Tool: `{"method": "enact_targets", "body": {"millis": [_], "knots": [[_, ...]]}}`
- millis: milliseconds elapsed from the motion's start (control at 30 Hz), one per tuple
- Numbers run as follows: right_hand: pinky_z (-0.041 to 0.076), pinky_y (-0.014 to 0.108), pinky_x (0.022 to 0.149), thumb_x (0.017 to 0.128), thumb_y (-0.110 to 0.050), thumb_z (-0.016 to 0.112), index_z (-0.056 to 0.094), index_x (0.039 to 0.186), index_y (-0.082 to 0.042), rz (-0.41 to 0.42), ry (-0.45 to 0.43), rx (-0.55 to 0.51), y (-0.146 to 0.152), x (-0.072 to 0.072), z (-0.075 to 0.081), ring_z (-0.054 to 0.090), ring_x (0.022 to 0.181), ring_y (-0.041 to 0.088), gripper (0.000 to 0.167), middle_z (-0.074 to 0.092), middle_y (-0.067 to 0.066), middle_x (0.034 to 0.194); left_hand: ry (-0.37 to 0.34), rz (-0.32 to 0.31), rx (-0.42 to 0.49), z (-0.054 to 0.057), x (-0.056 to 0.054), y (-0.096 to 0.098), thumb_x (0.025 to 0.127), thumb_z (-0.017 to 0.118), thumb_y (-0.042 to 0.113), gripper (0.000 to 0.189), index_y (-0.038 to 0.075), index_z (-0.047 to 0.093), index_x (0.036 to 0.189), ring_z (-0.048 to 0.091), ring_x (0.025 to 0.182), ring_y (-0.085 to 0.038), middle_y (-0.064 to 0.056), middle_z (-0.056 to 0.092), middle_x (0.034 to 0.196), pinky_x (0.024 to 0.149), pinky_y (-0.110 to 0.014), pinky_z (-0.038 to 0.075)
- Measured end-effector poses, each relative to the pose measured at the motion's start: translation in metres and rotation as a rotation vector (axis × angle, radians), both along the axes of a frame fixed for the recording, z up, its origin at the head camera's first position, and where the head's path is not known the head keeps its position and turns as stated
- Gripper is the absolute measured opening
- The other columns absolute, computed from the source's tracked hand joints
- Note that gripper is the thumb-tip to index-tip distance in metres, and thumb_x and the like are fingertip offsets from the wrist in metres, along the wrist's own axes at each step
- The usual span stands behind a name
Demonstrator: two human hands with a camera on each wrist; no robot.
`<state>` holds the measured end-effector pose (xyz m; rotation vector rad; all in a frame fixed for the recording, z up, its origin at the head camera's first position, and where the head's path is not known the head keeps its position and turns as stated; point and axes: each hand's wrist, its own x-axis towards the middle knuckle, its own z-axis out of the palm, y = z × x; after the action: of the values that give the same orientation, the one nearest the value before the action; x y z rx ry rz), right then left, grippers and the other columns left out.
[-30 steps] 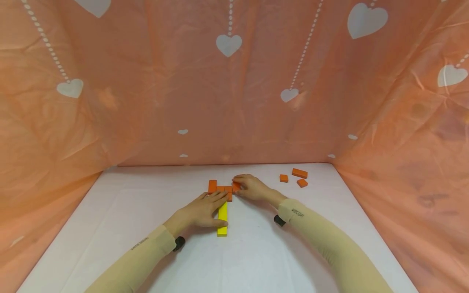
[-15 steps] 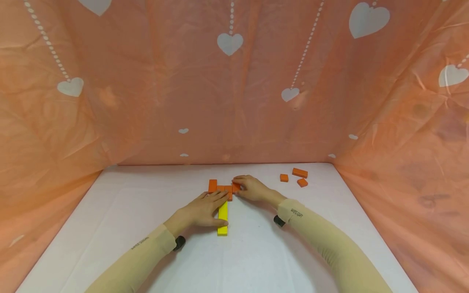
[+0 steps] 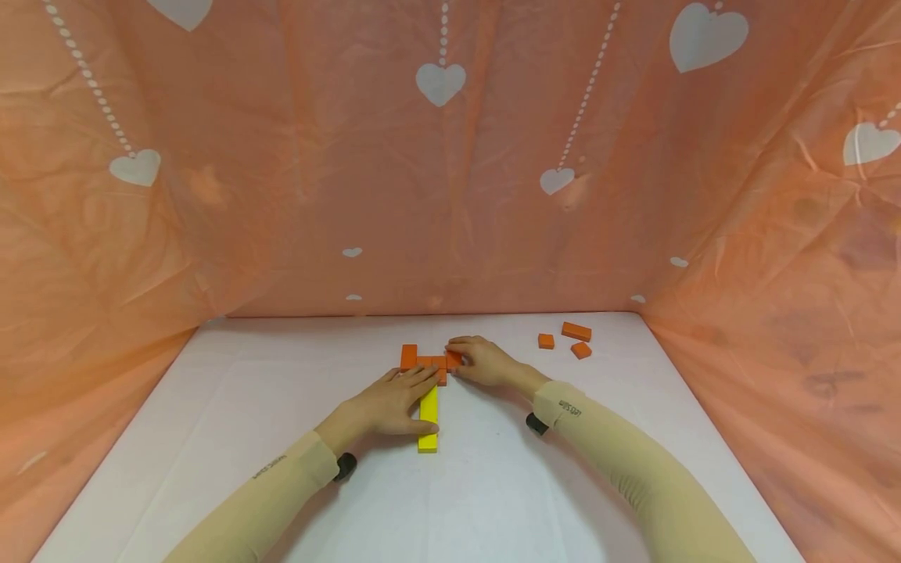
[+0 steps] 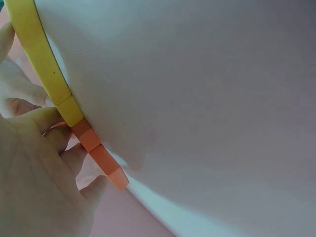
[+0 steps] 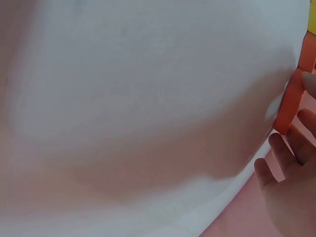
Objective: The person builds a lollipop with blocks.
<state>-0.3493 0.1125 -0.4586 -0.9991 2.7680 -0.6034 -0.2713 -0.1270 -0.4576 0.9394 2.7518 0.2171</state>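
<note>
A long yellow block lies on the white table below a group of orange blocks; one longer orange block forms the group's left side. My left hand lies across them, fingers extended over the orange blocks and thumb on the yellow one. In the left wrist view, the yellow block meets the orange blocks in a line. My right hand pinches an orange block at the group's right side, partly hidden by the fingers. The right wrist view shows that orange block beside the fingertips.
To the right on the table lie three loose orange blocks: a long one, a small one and a small turned one. A peach curtain with white hearts encloses the table's back and sides.
</note>
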Motion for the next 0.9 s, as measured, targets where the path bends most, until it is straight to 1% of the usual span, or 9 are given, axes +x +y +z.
{"method": "enact_targets", "body": {"millis": [100,167,233,367,500,567,667,767,900], "knots": [[0.033,0.052,0.122,0.101,-0.023,0.069,0.053,0.151,-0.003,-0.013,-0.009,-0.012,0.001,0.001,0.003,0.043,0.147,0.036,0.056,0.048,0.016,0.158,-0.005,0.003,-0.003,0.000,0.000,0.000,0.093,0.058,0.071,0.097,0.014,0.028,0.166,0.019,0.159,-0.027,-0.004,0.021,0.173,0.125,-0.060,0.020],[0.032,0.053,0.123,0.101,-0.023,0.069,0.051,0.153,-0.004,-0.032,-0.017,-0.037,0.002,0.001,0.005,0.041,0.148,0.036,0.057,0.047,0.014,0.159,-0.005,0.003,-0.004,0.000,0.000,0.001,0.093,0.058,0.071,0.097,0.014,0.027,0.166,0.019,0.159,-0.028,-0.004,0.020,0.173,0.125,-0.060,0.019],[0.030,0.054,0.123,0.102,-0.021,0.067,0.050,0.154,-0.005,-0.052,-0.024,-0.077,0.005,0.001,0.010,0.040,0.149,0.036,0.057,0.046,0.014,0.160,0.000,0.003,-0.007,0.000,-0.001,0.001,0.093,0.058,0.071,0.097,0.014,0.027,0.166,0.019,0.159,-0.028,-0.004,0.020,0.173,0.125,-0.061,0.019],[0.030,0.057,0.123,0.102,-0.019,0.066,0.049,0.155,-0.005,-0.091,-0.005,-0.178,0.017,0.003,0.019,0.039,0.149,0.039,0.057,0.045,0.016,0.160,0.008,0.006,-0.013,0.000,-0.001,0.000,0.093,0.057,0.072,0.098,0.014,0.028,0.166,0.019,0.159,-0.028,-0.004,0.019,0.173,0.125,-0.060,0.019],[0.031,0.059,0.121,0.102,-0.023,0.067,0.051,0.154,-0.008,-0.166,0.019,-0.247,0.037,0.003,0.023,0.039,0.149,0.040,0.057,0.046,0.016,0.159,0.009,0.012,-0.008,0.000,-0.001,0.000,0.093,0.058,0.072,0.098,0.015,0.027,0.166,0.018,0.160,-0.028,-0.004,0.019,0.174,0.126,-0.060,0.018],[0.032,0.060,0.120,0.102,-0.023,0.068,0.052,0.154,-0.008,-0.209,0.030,-0.269,0.050,0.002,0.023,0.040,0.148,0.041,0.057,0.047,0.017,0.159,0.009,0.014,-0.001,0.000,0.000,0.000,0.092,0.059,0.072,0.098,0.015,0.027,0.166,0.019,0.159,-0.028,-0.004,0.019,0.174,0.126,-0.060,0.018],[0.033,0.061,0.119,0.101,-0.020,0.068,0.053,0.152,-0.004,-0.266,0.050,-0.293,0.072,0.000,0.020,0.041,0.147,0.043,0.056,0.048,0.020,0.157,0.009,0.018,0.004,-0.001,0.000,0.000,0.092,0.059,0.071,0.098,0.015,0.027,0.166,0.020,0.159,-0.028,-0.005,0.020,0.173,0.126,-0.060,0.018],[0.035,0.060,0.119,0.101,-0.018,0.068,0.054,0.150,-0.002,-0.324,0.063,-0.298,0.093,-0.001,0.016,0.043,0.145,0.044,0.054,0.050,0.022,0.154,0.011,0.023,0.001,-0.002,0.001,-0.001,0.092,0.059,0.072,0.099,0.015,0.027,0.166,0.020,0.159,-0.028,-0.005,0.021,0.173,0.126,-0.060,0.018],[0.035,0.059,0.118,0.101,-0.016,0.068,0.056,0.145,0.003,-0.367,0.089,-0.285,0.120,-0.003,0.012,0.046,0.142,0.046,0.050,0.054,0.026,0.150,0.013,0.030,-0.004,-0.002,0.000,0.000,0.092,0.059,0.072,0.099,0.015,0.028,0.166,0.020,0.159,-0.027,-0.004,0.021,0.173,0.126,-0.059,0.018]]}}
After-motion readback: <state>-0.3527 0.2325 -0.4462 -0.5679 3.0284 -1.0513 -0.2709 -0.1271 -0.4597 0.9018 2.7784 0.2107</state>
